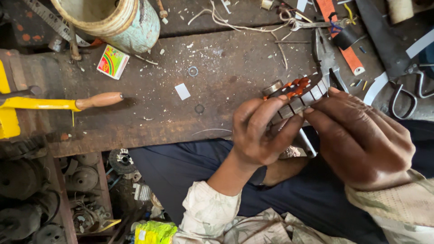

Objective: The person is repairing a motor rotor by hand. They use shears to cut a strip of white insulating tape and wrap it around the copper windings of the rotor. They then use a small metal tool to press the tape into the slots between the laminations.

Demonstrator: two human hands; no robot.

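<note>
Left hand: grips the motor armature from below
Right hand: pinches its upper end
Long axis: slants lower left to upper right; copper windings toward the bench

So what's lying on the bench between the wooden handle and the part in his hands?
In the head view, a white card scrap and two small rings lie between the wooden handle and wound part.

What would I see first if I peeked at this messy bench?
Two hands, left and right, grip a small motor armature with orange windings at centre right. At far left lies a yellow tool with a wooden handle. A bright little box lies near a big pale pot at the top.
</note>
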